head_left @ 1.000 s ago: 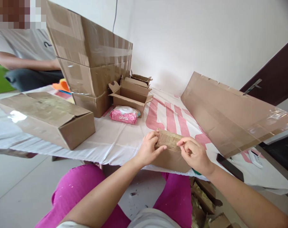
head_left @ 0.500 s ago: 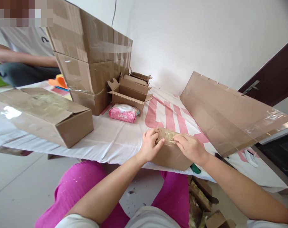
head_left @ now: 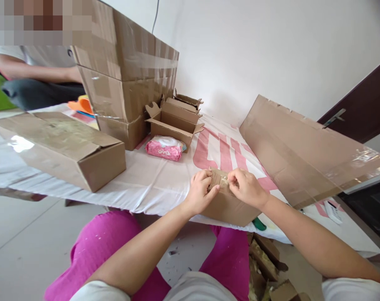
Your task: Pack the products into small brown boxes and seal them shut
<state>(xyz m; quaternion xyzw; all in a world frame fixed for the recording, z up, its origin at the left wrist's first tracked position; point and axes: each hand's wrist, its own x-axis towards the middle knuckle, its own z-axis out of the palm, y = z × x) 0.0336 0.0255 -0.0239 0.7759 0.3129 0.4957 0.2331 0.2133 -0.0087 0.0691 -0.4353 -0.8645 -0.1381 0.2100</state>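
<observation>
A small cardboard box (head_left: 230,209) lies at the table's near edge in front of me, with shiny clear packing tape (head_left: 223,179) on its top. My left hand (head_left: 203,187) is closed over the box's left end, fingers bent on the top and thumb along the near side. At the right of the top, my right hand (head_left: 245,186) has its thumb and forefinger pinched together at the tape. Its fingertips partly hide what they hold. A dark green object (head_left: 259,224) sticks out from behind the box's right end.
Left stand a long taped box (head_left: 105,167) and tall stacked cartons (head_left: 136,96). Near them are a pink wipes pack (head_left: 165,149) and open boxes (head_left: 174,125). A large cardboard panel (head_left: 296,146) leans at right. Scrap boxes (head_left: 268,263) lie below; a person (head_left: 45,62) sits far left.
My right hand has lifted slightly and its fingers have curled more tightly at the tape. My left hand stays on the box. The view has shifted a little.
</observation>
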